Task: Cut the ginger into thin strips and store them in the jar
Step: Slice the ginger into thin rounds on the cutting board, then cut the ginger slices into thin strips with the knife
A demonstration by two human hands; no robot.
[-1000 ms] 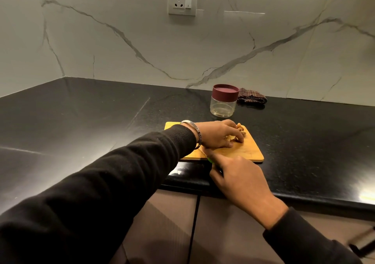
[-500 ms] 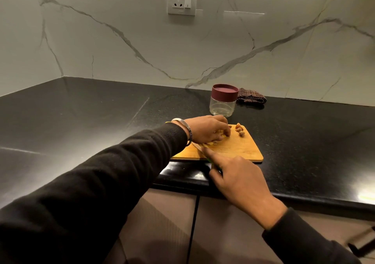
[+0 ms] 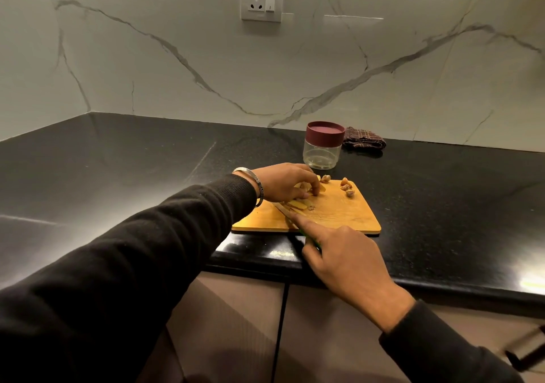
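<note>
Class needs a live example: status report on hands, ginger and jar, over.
Left hand pinning ginger slices on board. Right hand gripping knife. Jar lidded, empty. Nothing blocking.

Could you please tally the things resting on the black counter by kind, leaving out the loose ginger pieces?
Cutting board: 1
Jar with maroon lid, closed: 1
Folded checked cloth: 1
Knife, held by the right hand: 1
Total: 4

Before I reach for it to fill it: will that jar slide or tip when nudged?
The jar looks empty and clear, probably light plastic, so it may skid on the glossy counter. It is squat and wide, so tipping seems unlikely.
</note>
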